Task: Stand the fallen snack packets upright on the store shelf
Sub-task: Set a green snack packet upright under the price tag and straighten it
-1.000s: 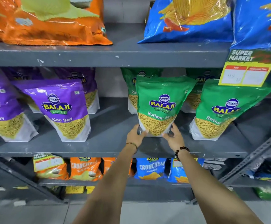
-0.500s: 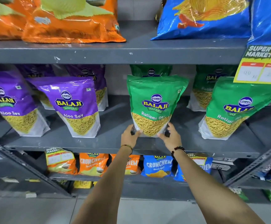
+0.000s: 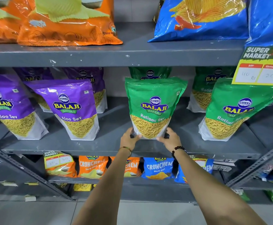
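A green Ratlami Sev packet (image 3: 153,108) stands upright at the middle of the grey middle shelf (image 3: 113,143). My left hand (image 3: 129,139) grips its lower left corner and my right hand (image 3: 170,139) grips its lower right corner. Another green packet (image 3: 235,111) stands to the right, leaning left. Two more green packets (image 3: 204,88) stand behind, partly hidden. Purple Aloo Sev packets (image 3: 74,109) stand on the left part of the same shelf, leaning.
Large orange (image 3: 64,25) and blue (image 3: 202,18) chip bags lie on the top shelf. A yellow price tag (image 3: 261,69) hangs at the right. Small orange and blue Crunchem packets (image 3: 158,168) fill the lower shelf. Diagonal metal braces (image 3: 28,172) cross both lower corners.
The green packet has shifted a little left along the shelf and now stands straighter. Both hands have stayed at its bottom corners. The camera view has panned left.
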Tool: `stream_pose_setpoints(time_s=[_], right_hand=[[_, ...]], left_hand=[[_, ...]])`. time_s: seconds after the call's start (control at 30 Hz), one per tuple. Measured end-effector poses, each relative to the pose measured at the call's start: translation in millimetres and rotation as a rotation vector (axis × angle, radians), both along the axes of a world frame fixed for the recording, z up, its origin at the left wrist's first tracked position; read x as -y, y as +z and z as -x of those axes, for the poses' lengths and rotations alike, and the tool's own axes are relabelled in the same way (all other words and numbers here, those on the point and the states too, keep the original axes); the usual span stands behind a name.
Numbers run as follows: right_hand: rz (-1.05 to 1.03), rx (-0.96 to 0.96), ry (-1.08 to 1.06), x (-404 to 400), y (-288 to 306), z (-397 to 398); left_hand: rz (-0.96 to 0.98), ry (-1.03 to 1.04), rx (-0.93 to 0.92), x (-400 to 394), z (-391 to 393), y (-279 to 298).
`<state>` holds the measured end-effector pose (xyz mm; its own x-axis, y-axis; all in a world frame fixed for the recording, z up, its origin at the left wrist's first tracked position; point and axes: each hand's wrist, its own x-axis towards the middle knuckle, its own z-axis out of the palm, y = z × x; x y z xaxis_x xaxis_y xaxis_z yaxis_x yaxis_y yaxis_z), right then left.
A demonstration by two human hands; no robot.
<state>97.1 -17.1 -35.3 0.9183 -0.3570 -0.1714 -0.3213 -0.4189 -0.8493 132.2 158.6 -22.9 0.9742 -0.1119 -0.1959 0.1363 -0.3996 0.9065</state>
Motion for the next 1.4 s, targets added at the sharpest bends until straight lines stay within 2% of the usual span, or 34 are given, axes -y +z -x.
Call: stream_pose_setpoints(time_s=[1.03, 1.23, 1.33, 1.4], right_hand=[[-0.045, 0.037, -0.006, 1, -1, 2], [-0.016, 0.035, -0.064, 8, -4, 15], [0.145, 0.030, -0.061, 16, -8, 33], [0.263, 0.023, -0.094, 25, -11, 48]], left_hand=[[-0.002, 0.004, 0.025, -4, 2, -3], [-0.209, -0.005, 0.053, -8, 10, -20], [-0.310, 0.035, 0.114, -1, 33, -32], [-0.404, -0.012, 0.212, 7, 48, -39]])
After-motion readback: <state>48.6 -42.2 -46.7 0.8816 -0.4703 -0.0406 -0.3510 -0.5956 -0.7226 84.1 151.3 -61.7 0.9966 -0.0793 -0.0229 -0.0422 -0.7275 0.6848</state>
